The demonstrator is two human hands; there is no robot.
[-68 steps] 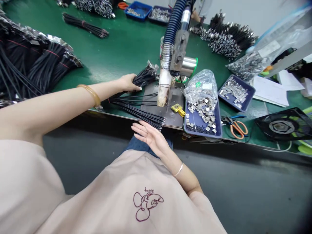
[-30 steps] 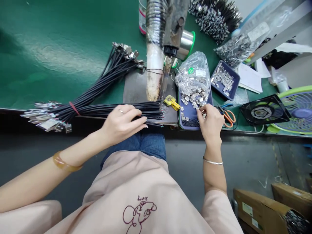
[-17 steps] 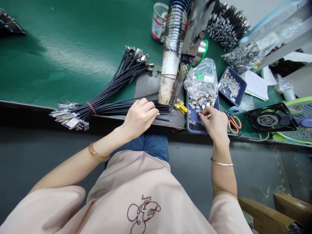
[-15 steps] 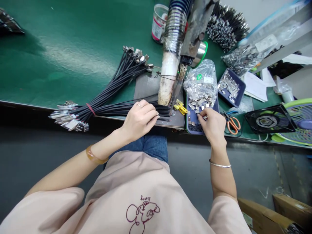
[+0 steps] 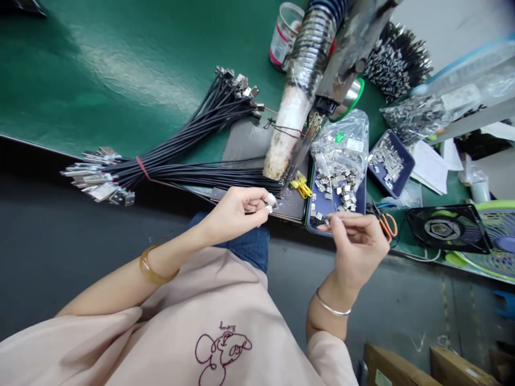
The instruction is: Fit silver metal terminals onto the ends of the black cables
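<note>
My left hand (image 5: 241, 212) is closed in a pinch at the front edge of the bench. A single black cable (image 5: 195, 193) runs into it, and something pale shows at the fingertips, too small to name. To the right, my right hand (image 5: 356, 241) pinches a small metal piece, perhaps a connector shell (image 5: 328, 220), partly hidden by the fingers. It is just above the front of a blue tray (image 5: 361, 187) holding loose metal shells (image 5: 346, 199) and a clear plastic bag (image 5: 341, 134). Beyond my left hand, loose black cables (image 5: 225, 174) lie under a white nozzle (image 5: 279, 153).
A banded bundle of black cables (image 5: 173, 142) with metal connectors lies on the green bench (image 5: 132, 48). Near the trays are a yellow clip tool (image 5: 301, 186), orange-handled scissors (image 5: 388, 226), a second blue tray (image 5: 407, 161) and a black fan (image 5: 442, 228). A soldering stand (image 5: 341, 59) overhangs the work plate.
My right hand has come up and back out of the tray with a small metal piece. My left hand has turned and drawn back from the cables, a single cable in its fingers.
</note>
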